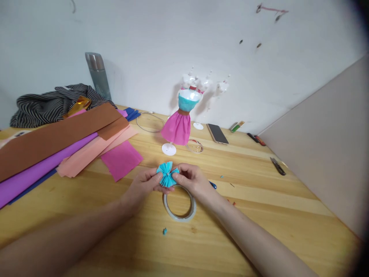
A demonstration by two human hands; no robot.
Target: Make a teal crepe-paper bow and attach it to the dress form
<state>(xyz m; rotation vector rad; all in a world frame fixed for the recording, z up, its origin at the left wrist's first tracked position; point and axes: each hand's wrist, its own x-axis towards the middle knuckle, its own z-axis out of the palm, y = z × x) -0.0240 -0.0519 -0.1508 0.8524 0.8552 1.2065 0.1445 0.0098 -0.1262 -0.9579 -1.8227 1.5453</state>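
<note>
A small turquoise pleated crepe-paper piece [167,174], fanned like a bow, is held above the wooden table [259,200]. My left hand [144,186] pinches its left side with fingers closed. My right hand [192,180] pinches its right side, fingers curled. Just beneath my hands lies a ring of clear tape [180,207]. A tiny turquoise scrap [164,231] sits on the table in front of the tape.
A small mannequin in a pink skirt and turquoise top [179,123] stands behind my hands. Crepe-paper sheets [57,150] in brown, purple, peach and pink lie left. A phone [217,133], snips [277,166], a flask [98,75] and striped cloth [52,102] are farther off.
</note>
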